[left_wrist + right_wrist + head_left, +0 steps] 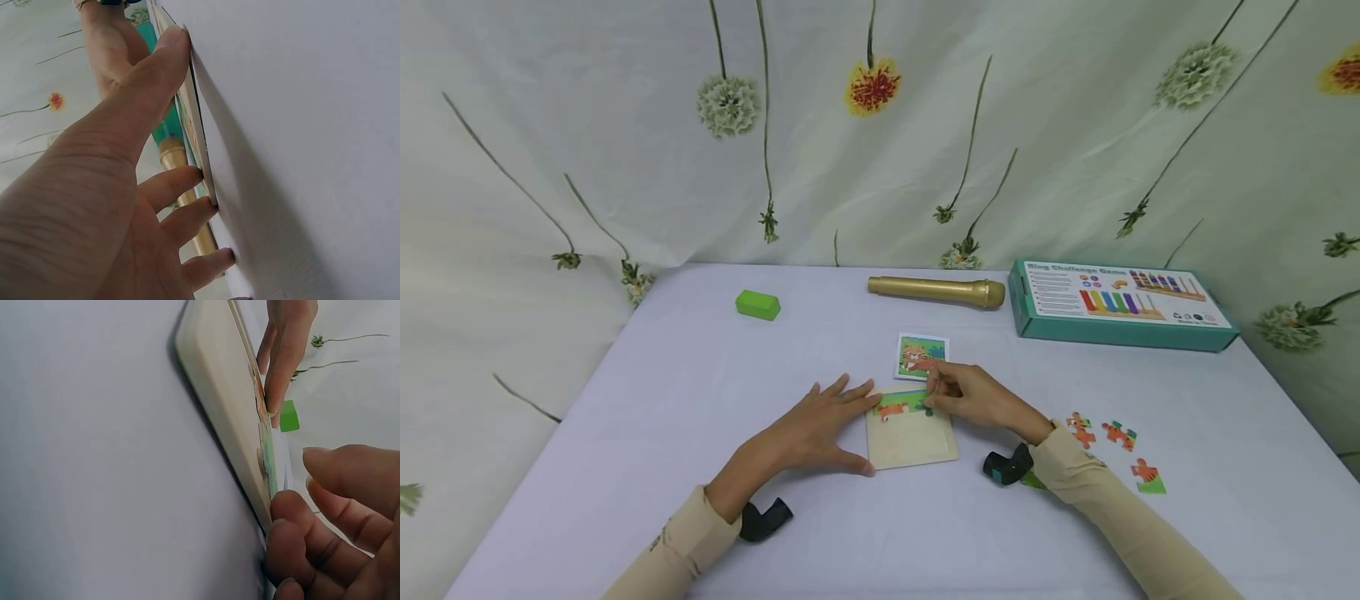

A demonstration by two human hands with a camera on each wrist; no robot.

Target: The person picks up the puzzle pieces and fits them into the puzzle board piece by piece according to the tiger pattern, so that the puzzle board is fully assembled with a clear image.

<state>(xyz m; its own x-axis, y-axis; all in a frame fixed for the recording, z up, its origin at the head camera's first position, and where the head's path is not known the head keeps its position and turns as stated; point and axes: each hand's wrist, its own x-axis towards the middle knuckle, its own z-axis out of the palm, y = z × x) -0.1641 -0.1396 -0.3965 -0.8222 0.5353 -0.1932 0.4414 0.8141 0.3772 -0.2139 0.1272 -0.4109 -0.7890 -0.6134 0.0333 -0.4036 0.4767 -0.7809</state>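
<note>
A square wooden puzzle board (912,442) lies flat, with fitted jigsaw pieces (892,410) in orange and green along its far side. My left hand (820,425) is spread at the board's left edge. Its thumb touches the near left corner, and the index finger reaches the far left one. At the far right corner, my right hand (973,396) touches the board with bent fingers. The right wrist view shows a gap between thumb (337,464) and fingers, with no piece visible there. Behind the board lies a tiger picture card (917,357), partly covered by the right hand.
Loose puzzle pieces (1120,435) lie to the right, and a green one (1032,481) is partly under the right wrist. A gold microphone (936,289), a teal game box (1123,304) and a green block (757,305) stand farther back. A flowered cloth (820,167) hangs behind the table.
</note>
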